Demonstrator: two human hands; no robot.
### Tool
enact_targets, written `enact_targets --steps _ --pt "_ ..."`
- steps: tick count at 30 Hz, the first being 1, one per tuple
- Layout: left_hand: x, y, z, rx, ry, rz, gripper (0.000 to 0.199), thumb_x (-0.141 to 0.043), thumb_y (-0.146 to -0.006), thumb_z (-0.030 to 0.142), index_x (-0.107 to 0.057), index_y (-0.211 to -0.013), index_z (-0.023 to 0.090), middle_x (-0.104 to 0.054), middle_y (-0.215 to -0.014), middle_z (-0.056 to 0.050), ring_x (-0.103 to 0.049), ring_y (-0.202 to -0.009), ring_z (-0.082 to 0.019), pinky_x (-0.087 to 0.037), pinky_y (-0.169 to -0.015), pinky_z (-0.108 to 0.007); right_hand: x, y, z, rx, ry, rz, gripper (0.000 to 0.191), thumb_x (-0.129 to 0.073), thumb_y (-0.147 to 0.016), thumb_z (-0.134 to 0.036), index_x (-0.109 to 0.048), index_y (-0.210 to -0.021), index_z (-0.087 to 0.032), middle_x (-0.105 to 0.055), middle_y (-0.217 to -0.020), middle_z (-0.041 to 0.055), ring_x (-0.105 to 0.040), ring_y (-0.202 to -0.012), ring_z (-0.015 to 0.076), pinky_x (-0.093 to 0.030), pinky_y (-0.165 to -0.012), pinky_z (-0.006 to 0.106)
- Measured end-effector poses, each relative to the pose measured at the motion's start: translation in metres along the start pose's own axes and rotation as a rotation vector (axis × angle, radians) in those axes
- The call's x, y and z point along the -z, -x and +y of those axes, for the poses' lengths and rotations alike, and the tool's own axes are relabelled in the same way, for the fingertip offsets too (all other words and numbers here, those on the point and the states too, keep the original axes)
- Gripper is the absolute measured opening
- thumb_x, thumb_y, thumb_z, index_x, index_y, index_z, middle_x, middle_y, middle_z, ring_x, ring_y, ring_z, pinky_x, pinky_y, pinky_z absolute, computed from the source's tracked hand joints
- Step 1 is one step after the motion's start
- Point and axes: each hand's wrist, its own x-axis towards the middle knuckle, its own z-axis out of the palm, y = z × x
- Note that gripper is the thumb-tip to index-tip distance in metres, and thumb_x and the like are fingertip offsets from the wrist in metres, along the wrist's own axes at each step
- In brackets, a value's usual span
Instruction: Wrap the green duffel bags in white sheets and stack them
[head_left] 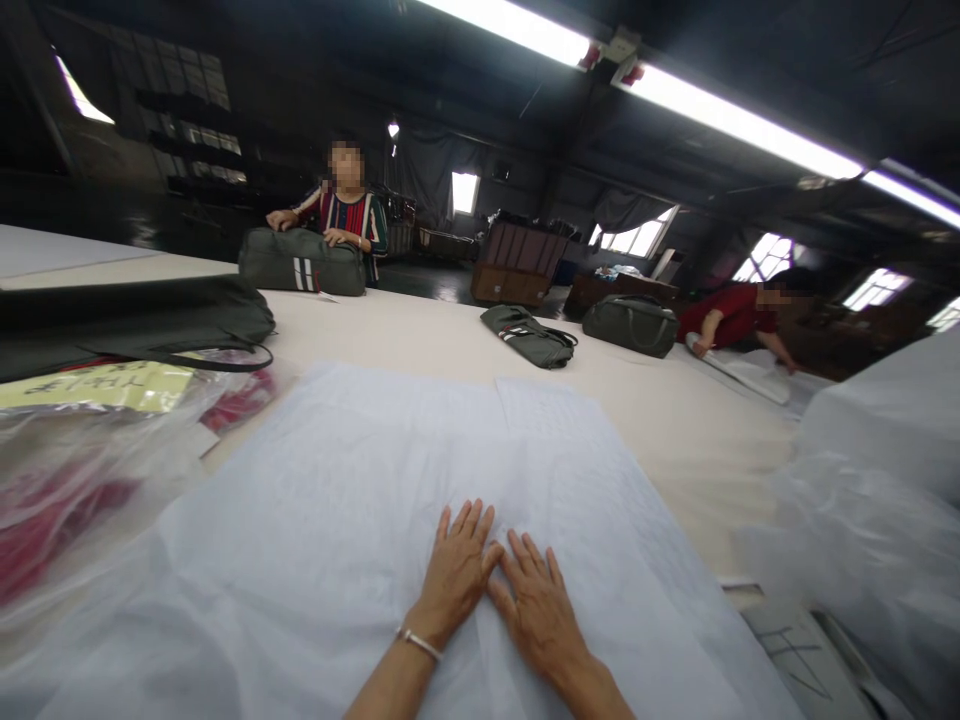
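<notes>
A large sheet of thin, pale plastic [337,480] lies spread over the table in front of me, with creases running through it. Flat on this sheet rests my left hand [459,565], fingers stretched out, a light bracelet around its wrist. My right hand [536,600] lies beside it, also flat with the fingers apart. The two thumbs meet or nearly meet in the middle. Neither hand grips anything. Whether something lies beneath the sheet, I cannot tell.
Dark green bags stand on the cream table [405,330]: one long bag [127,315], one under a co-worker's hands [304,260], a flattened one [529,335] and another [630,325]. Clear plastic packets [97,470] lie left. Bunched plastic [885,480] rises right, near a second co-worker [727,315].
</notes>
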Motion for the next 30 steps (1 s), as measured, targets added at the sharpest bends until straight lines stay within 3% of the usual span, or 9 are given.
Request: enact_targets --steps 5,8,11,16,19,22,25,27,30 --pt "-0.001 -0.001 0.001 0.021 -0.007 -0.01 0.05 -0.036 -0.101 0.044 -0.042 -0.144 0.019 -0.05 -0.147 -0.008 -0.041 -0.138 -0.024 -0.036 -0.113 -0.052 0.019 -0.015 0.002 0.004 -0.045 0.131 0.044 -0.038 -0.098 -0.048 -0.058 -0.133 -0.029 -0.056 -0.143 0.0058 -0.048 -0.135 0.0259 -0.031 -0.116 0.052" --pt "0.0 0.0 0.0 0.002 -0.013 -0.018 0.054 -0.04 -0.1 0.043 -0.04 -0.145 0.014 -0.049 -0.147 -0.011 -0.042 -0.138 -0.026 -0.036 -0.113 -0.054 0.021 -0.031 0.004 0.038 -0.043 0.237 0.045 -0.035 -0.099 -0.036 -0.05 -0.14 -0.027 -0.046 -0.151 0.0055 -0.039 -0.141 0.0235 -0.03 -0.118 0.049" --pt "-0.001 0.0 0.0 -0.01 -0.018 -0.012 0.054 -0.041 -0.099 0.04 -0.04 -0.144 0.011 -0.049 -0.146 -0.012 -0.043 -0.137 -0.027 -0.037 -0.112 -0.054 0.009 -0.044 0.005 0.07 -0.036 0.23 0.046 -0.036 -0.098 -0.031 -0.045 -0.144 -0.029 -0.035 -0.157 0.0028 -0.026 -0.148 0.0237 -0.021 -0.121 0.053" --pt "-0.004 -0.001 0.002 0.012 -0.041 0.03 0.048 -0.043 -0.097 0.035 -0.047 -0.141 0.016 -0.052 -0.145 -0.008 -0.045 -0.136 -0.025 -0.037 -0.113 -0.052 -0.017 -0.057 0.008 0.023 -0.121 0.187 0.045 -0.037 -0.098 -0.03 -0.047 -0.142 -0.029 -0.039 -0.155 0.0029 -0.027 -0.147 0.0243 -0.019 -0.12 0.056" --pt "-0.001 -0.002 0.002 -0.007 -0.061 0.0 0.049 -0.044 -0.095 0.032 -0.049 -0.14 0.014 -0.051 -0.145 -0.01 -0.045 -0.135 -0.027 -0.036 -0.112 -0.053 -0.009 -0.051 0.009 -0.016 -0.251 0.223 0.047 -0.039 -0.098 -0.035 -0.047 -0.142 -0.024 -0.041 -0.153 0.007 -0.029 -0.146 0.0261 -0.02 -0.119 0.058" --pt "0.005 -0.002 0.001 -0.017 -0.048 -0.043 0.051 -0.043 -0.093 0.033 -0.051 -0.137 0.01 -0.052 -0.143 -0.016 -0.047 -0.134 -0.03 -0.035 -0.11 -0.055 0.02 -0.018 0.023 -0.015 -0.341 0.375 0.047 -0.043 -0.097 -0.037 -0.049 -0.14 -0.021 -0.051 -0.147 0.0098 -0.04 -0.141 0.0245 -0.026 -0.119 0.055" --pt "0.002 -0.006 -0.004 -0.038 -0.021 -0.022 0.055 -0.034 -0.094 0.036 -0.051 -0.137 0.005 -0.049 -0.144 -0.019 -0.044 -0.135 -0.034 -0.03 -0.111 -0.06 0.056 0.047 0.063 -0.001 -0.312 0.556 0.034 -0.046 -0.096 -0.038 -0.064 -0.122 -0.025 -0.067 -0.127 0.0066 -0.058 -0.123 0.0205 -0.035 -0.115 0.047" --pt "-0.005 -0.009 -0.007 -0.064 0.009 0.006 0.06 -0.029 -0.094 0.038 -0.051 -0.136 0.002 -0.049 -0.144 -0.022 -0.042 -0.136 -0.036 -0.026 -0.111 -0.06 0.081 0.107 0.1 -0.131 -0.273 0.677 0.03 -0.047 -0.095 -0.041 -0.07 -0.107 -0.025 -0.074 -0.111 0.0068 -0.066 -0.108 0.0204 -0.045 -0.105 0.041" --pt "-0.011 -0.01 -0.009 -0.078 0.034 0.022 0.066 -0.023 -0.093 0.043 -0.05 -0.135 0.0 -0.048 -0.144 -0.024 -0.04 -0.137 -0.037 -0.022 -0.113 -0.059 0.115 0.201 0.162 -0.511 -0.244 0.81 0.037 -0.05 -0.089 -0.05 -0.073 -0.096 -0.022 -0.075 -0.101 0.0099 -0.068 -0.095 0.0234 -0.052 -0.09 0.037"
